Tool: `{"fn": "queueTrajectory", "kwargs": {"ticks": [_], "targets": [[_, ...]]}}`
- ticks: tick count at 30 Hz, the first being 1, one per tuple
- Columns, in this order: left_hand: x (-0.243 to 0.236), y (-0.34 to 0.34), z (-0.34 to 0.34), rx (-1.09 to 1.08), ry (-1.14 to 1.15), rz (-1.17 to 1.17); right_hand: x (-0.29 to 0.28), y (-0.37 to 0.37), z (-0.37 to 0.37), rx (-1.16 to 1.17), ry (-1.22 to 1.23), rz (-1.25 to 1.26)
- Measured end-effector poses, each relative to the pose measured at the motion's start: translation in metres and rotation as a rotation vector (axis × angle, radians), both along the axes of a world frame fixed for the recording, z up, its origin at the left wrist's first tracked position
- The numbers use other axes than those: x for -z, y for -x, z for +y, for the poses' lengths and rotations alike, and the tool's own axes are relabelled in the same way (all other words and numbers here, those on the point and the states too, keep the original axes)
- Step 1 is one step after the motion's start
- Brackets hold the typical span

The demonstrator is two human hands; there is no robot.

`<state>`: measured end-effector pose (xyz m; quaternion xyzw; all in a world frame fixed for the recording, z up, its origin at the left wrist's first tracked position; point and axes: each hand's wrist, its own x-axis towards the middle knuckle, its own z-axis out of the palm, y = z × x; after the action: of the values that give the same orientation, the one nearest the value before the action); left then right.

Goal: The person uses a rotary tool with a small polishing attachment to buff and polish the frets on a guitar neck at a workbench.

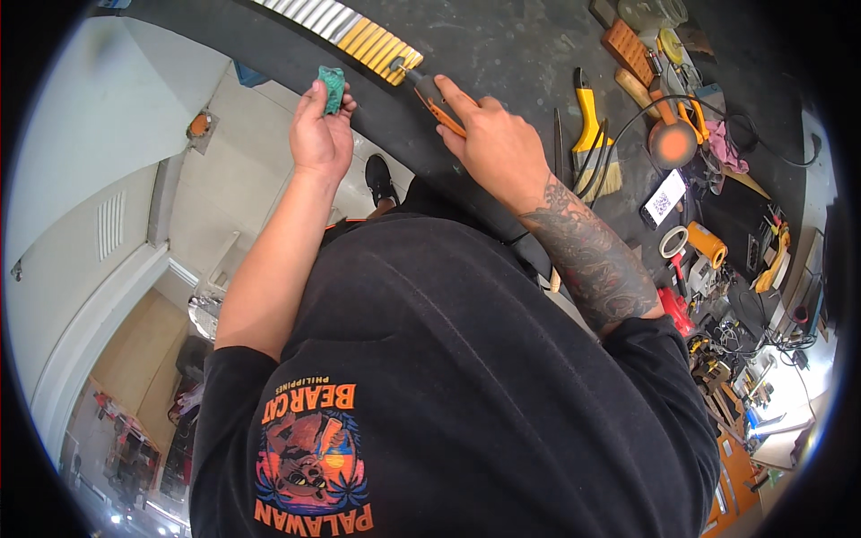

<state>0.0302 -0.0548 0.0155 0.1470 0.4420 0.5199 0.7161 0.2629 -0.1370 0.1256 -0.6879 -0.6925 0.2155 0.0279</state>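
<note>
Work at a dark bench (502,49), seen from above. The left hand (321,134) holds a small green block (331,90) between thumb and fingers; the grip is narrow, and the block projects past the fingertips near the bench edge. The right hand (498,143) is wrapped around a handheld tool (423,87) with a dark and orange body, the index finger laid along its upper side. The small, round tip of the tool lies at the near end of a ribbed strip (363,45); whether tip and strip touch cannot be told. The strip curves away toward the upper left, its ribs golden at the end by the tool and silvery-white farther off. The green block is apart from both strip and tool.

To the right of the right hand, a paintbrush (587,130) with a yellow handle lies on the bench, bristles toward the wearer. A thin black cable (641,109) runs past it. Farther right are a phone (664,198) with a lit screen, a pink cloth (725,148), a tape roll (673,241) and an orange cylinder (707,243). A reddish-brown block (630,49) lies near the upper right. Below the bench edge, a dark shoe (380,179) shows on the pale tiled floor (242,134).
</note>
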Motion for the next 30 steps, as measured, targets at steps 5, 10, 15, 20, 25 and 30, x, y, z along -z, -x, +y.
{"fn": "queueTrajectory", "kwargs": {"ticks": [5, 10, 15, 20, 25, 30], "targets": [[0.001, 0.000, 0.001, -0.007, 0.008, 0.011, 0.002, -0.007, 0.003, -0.003, -0.024, 0.009], [-0.002, -0.003, 0.000, -0.030, 0.004, 0.010, 0.006, -0.013, 0.006, 0.000, -0.035, 0.009], [-0.003, -0.004, -0.001, -0.023, 0.023, 0.025, 0.005, -0.018, 0.010, 0.031, 0.001, 0.017], [-0.003, -0.004, -0.002, -0.026, 0.016, 0.022, 0.006, -0.024, 0.014, 0.036, -0.007, 0.015], [-0.004, -0.003, -0.002, -0.019, 0.007, 0.019, 0.001, -0.030, 0.017, 0.053, -0.012, 0.001], [-0.007, -0.005, -0.005, -0.003, 0.008, -0.050, -0.016, -0.017, 0.015, 0.118, -0.011, 0.132]]}}
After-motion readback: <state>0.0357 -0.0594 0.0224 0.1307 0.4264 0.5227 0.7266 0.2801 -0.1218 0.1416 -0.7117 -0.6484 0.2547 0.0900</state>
